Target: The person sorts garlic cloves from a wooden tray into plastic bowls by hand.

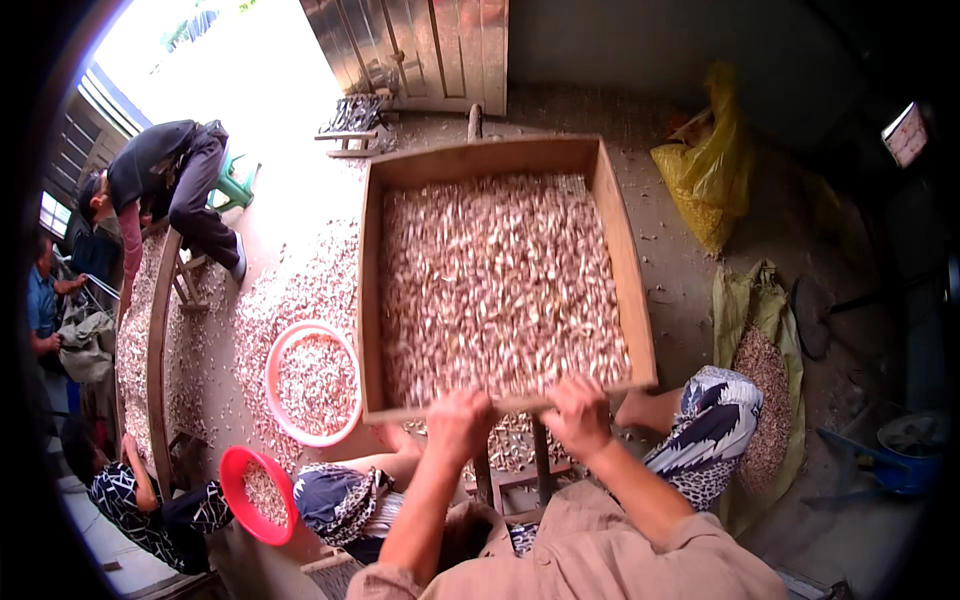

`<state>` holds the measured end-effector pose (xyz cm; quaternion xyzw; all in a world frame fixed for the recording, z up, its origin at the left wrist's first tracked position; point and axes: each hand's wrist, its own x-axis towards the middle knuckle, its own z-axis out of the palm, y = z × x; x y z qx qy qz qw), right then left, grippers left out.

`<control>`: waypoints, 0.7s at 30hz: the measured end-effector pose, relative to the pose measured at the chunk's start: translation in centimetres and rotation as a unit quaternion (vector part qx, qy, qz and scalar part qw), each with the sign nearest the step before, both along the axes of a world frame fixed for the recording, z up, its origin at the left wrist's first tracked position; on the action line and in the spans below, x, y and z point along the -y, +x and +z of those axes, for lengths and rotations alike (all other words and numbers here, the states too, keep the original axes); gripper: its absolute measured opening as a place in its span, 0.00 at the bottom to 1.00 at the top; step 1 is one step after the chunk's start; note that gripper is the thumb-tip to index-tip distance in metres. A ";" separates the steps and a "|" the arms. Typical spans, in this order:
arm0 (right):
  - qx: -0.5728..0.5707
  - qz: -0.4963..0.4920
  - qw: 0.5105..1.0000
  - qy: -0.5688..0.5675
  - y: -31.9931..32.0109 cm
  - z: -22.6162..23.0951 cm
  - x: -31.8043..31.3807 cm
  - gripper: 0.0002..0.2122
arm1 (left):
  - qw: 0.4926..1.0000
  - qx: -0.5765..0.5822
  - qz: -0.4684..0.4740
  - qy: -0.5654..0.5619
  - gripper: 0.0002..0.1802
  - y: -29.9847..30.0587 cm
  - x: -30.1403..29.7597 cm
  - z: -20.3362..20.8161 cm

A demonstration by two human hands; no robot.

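In front of me is a large square wooden tray (627, 265) with raised sides. A layer of small pinkish-white pieces (500, 280) that look like garlic cloves covers its bottom, slightly blurred. My left hand (461, 420) is closed over the middle of the tray's near edge. Further right along that edge, my right hand (579, 408) grips it too, thumb and fingers wrapped around the wood. Beneath the tray, wooden bars (542, 460) show between my forearms, with more cloves lying under them. What supports the tray's middle is hidden.
Left of the tray stand a pink basin (270, 400) and a red basin (227, 480), both holding cloves. Cloves (300, 270) lie scattered on the floor. Co-workers lean over a long wooden trough (158, 340) at left. A yellow bag (700, 180) and an open sack (735, 300) stand right.
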<state>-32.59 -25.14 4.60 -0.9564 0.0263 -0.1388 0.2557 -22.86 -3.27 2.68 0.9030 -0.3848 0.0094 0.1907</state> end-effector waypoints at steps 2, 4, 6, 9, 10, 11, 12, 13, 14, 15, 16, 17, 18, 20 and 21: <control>-0.030 0.001 1.000 -0.003 1.3 0.6 1.0 0.07 | 0.994 -0.014 -0.001 -0.110 0.10 1.6 1.5 1.8; -0.045 0.026 0.998 -0.029 -2.3 -0.6 0.3 0.07 | 1.000 -0.020 0.016 -0.013 0.10 -2.2 -0.4 -0.2; -0.060 0.041 0.997 -0.004 -6.8 -0.4 -1.4 0.09 | 0.999 -0.027 -0.011 -0.041 0.11 -6.4 -2.6 0.9; -0.034 0.061 0.997 0.035 -8.0 0.6 -1.9 0.09 | 0.998 -0.041 -0.009 -0.040 0.12 -8.1 -3.0 2.3; -0.026 0.073 0.997 0.024 -6.7 0.7 -1.4 0.08 | 0.998 -0.031 -0.012 -0.057 0.12 -7.0 -2.6 2.1; -0.031 0.052 0.998 0.015 -5.4 0.1 -0.7 0.08 | 0.999 -0.017 -0.005 -0.051 0.12 -5.4 -1.8 1.6; -0.038 0.031 0.999 0.009 -3.8 -0.8 -0.2 0.08 | 0.999 -0.005 0.001 -0.042 0.12 -3.3 -0.9 1.1; -0.018 0.022 1.000 -0.001 -1.6 -1.3 0.5 0.07 | 0.999 0.012 0.006 -0.048 0.12 -1.0 0.3 1.0; 0.006 0.020 1.000 -0.004 1.2 -1.3 0.8 0.07 | 0.998 0.034 0.019 -0.048 0.12 1.5 0.9 1.4; 0.025 0.027 0.999 0.000 3.4 -0.3 1.6 0.06 | 0.996 0.034 0.007 -0.080 0.12 3.5 1.8 1.8; 0.043 0.036 0.998 0.012 4.2 0.4 1.7 0.06 | 0.994 0.033 0.000 -0.103 0.12 4.1 1.9 2.0; 0.022 0.036 0.999 -0.003 3.5 1.0 1.1 0.06 | 0.995 0.027 0.007 -0.097 0.13 3.3 1.6 2.0; -0.001 0.046 0.999 -0.010 1.3 -0.1 0.5 0.07 | 0.998 -0.001 0.026 -0.060 0.13 1.0 0.1 0.5; -0.008 0.055 0.998 0.002 -3.9 0.5 -0.7 0.06 | 0.997 -0.014 0.008 -0.077 0.13 -4.3 -1.7 0.4; -0.019 0.055 0.998 0.004 -5.9 0.3 -1.4 0.07 | 0.996 -0.019 0.024 -0.088 0.11 -6.3 -2.1 1.8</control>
